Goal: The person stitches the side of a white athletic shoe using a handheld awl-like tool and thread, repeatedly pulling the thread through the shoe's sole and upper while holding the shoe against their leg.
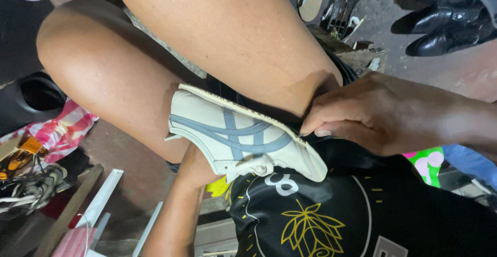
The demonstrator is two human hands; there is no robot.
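A white sneaker [243, 143] with grey-blue stripes lies on its side on my lap, sole up against my bare knees, toe pointing right. My right hand [373, 114] comes in from the right, with its fingertips pinched on the sneaker's edge near the toe. My left forearm rises from the bottom, and my left hand [192, 166] goes under the sneaker's heel half. It holds the shoe from below with its fingers hidden. A white lace knot hangs at the shoe's lower side.
My black shirt [331, 210] with a yellow leaf print fills the lower right. A pair of black leather shoes [440, 24] stands at the top right. On the left are a black tub [31, 99], a pink-and-white bag [59, 132], worn shoes [31, 184] and white strips [103, 195].
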